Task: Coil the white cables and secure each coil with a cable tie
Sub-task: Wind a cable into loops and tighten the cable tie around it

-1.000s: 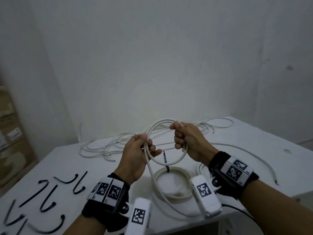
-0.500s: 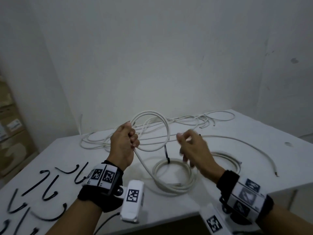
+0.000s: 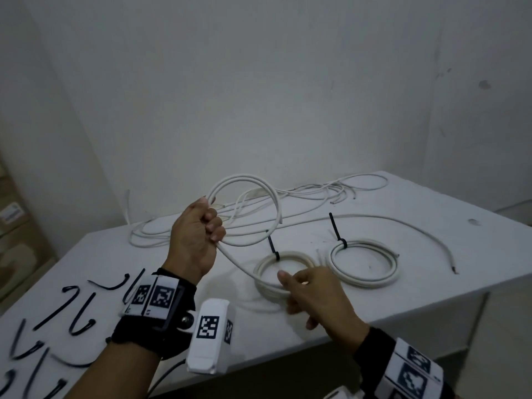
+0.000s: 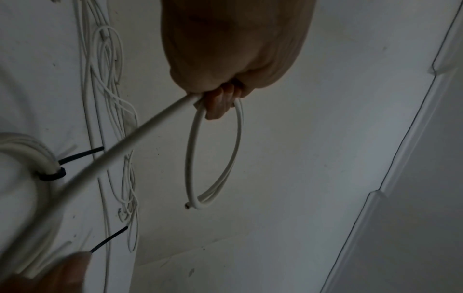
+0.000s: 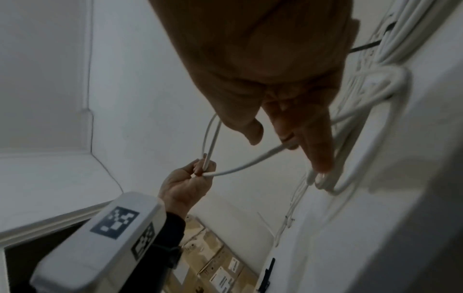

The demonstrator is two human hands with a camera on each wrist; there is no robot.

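Note:
My left hand point(image 3: 211, 226) is raised over the table and grips a loop of white cable point(image 3: 244, 176) in its fist; the left wrist view shows the same loop point(image 4: 189, 158) hanging from its curled fingers point(image 4: 220, 107). From that fist the cable's tail slants down and to the right into my right hand point(image 3: 299, 289). The right hand is low over the table's front edge, with the tail running in under its fingers point(image 5: 288, 142) and the index finger stretched out. Just behind it lies a coil point(image 3: 288, 256) bound with a black cable tie point(image 3: 273, 249).
A second tied coil point(image 3: 365, 283) lies to the right on the white table point(image 3: 431, 226). One loose cable point(image 3: 374, 218) arcs across the table behind both coils. More loose cables point(image 3: 316, 191) are tangled at the back. Several black cable ties point(image 3: 77, 312) lie at the left. Cardboard boxes point(image 3: 11, 226) stand past the left edge.
My right hand has let go of the loop and dropped down and forward along the cable's tail to the near coil. My left hand now holds the loop alone, further left.

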